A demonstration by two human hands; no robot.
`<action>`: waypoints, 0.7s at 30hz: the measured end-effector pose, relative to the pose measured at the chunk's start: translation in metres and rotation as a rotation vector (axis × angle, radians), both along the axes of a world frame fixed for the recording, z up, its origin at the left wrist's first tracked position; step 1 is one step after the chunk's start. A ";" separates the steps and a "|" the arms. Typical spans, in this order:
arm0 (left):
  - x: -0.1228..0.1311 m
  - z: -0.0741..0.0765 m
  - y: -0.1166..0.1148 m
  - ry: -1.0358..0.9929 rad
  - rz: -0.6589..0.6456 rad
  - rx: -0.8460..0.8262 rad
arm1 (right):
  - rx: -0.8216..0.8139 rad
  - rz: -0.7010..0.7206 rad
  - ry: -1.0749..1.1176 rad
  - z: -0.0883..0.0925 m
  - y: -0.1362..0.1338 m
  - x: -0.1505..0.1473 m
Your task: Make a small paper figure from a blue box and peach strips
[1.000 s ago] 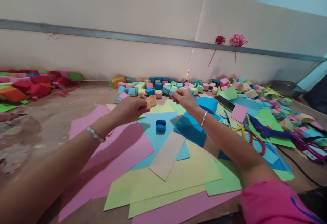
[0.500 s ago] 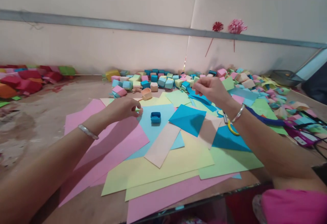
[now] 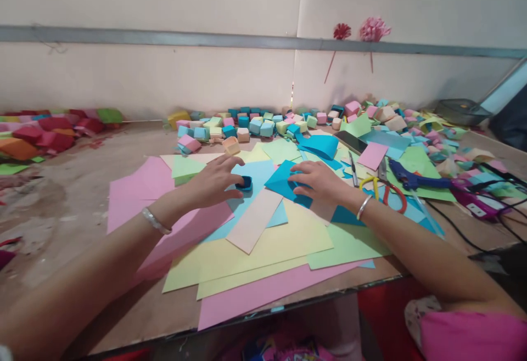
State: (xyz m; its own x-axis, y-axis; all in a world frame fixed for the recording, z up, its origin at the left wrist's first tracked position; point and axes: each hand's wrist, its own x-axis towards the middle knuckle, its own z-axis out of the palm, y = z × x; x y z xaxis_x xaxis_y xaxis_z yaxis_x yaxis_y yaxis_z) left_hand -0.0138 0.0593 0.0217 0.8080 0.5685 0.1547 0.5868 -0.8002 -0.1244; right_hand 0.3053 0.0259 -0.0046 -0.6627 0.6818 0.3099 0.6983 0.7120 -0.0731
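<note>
My left hand (image 3: 216, 181) reaches over the papers, thumb and fingers apart on the near side of a small dark blue paper box (image 3: 246, 184). Whether its fingertips touch the box I cannot tell. With fingers spread, my right hand (image 3: 319, 183) is over a blue paper square (image 3: 280, 181); nothing shows in its grip. A pale pink paper strip (image 3: 255, 224) lies between the hands, on light blue and yellow sheets (image 3: 267, 246). Left of the box is a green paper piece (image 3: 185, 168), partly behind my left hand.
Small folded paper boxes (image 3: 251, 125) line the wall, with a peach box (image 3: 231, 145) in front. Scissors with yellow and red handles (image 3: 398, 199), a blue glue gun (image 3: 420, 179) and a pink power strip (image 3: 477, 202) with cables lie right. Red boxes (image 3: 53, 133) are piled left.
My left hand has moved right to the blue box, and the small item at its fingertips no longer shows there. My right hand has come down and nearer, over the blue square.
</note>
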 end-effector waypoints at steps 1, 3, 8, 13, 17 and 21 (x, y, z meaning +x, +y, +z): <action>0.001 -0.004 0.001 0.009 0.020 -0.004 | 0.031 -0.055 -0.082 -0.002 -0.002 -0.003; 0.001 -0.010 0.003 0.005 0.052 -0.008 | 0.083 -0.190 -0.208 -0.005 -0.006 -0.004; 0.003 -0.012 0.006 0.000 0.031 -0.017 | 0.102 -0.426 -0.325 -0.005 -0.004 0.007; 0.001 -0.010 0.009 -0.022 0.012 -0.008 | 0.184 -0.383 -0.289 -0.003 -0.005 0.008; -0.003 -0.009 0.007 -0.045 0.029 0.005 | 0.195 -0.317 -0.254 -0.002 -0.007 0.004; 0.002 -0.001 -0.019 -0.184 0.143 0.090 | 0.189 -0.298 -0.244 -0.004 -0.004 0.006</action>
State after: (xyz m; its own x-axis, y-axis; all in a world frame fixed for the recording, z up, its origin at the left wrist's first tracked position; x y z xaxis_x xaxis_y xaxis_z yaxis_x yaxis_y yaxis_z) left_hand -0.0118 0.0404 0.0210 0.6738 0.6527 0.3464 0.7128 -0.6976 -0.0719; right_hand 0.3118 0.0216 -0.0082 -0.5151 0.8007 0.3058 0.8560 0.4620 0.2322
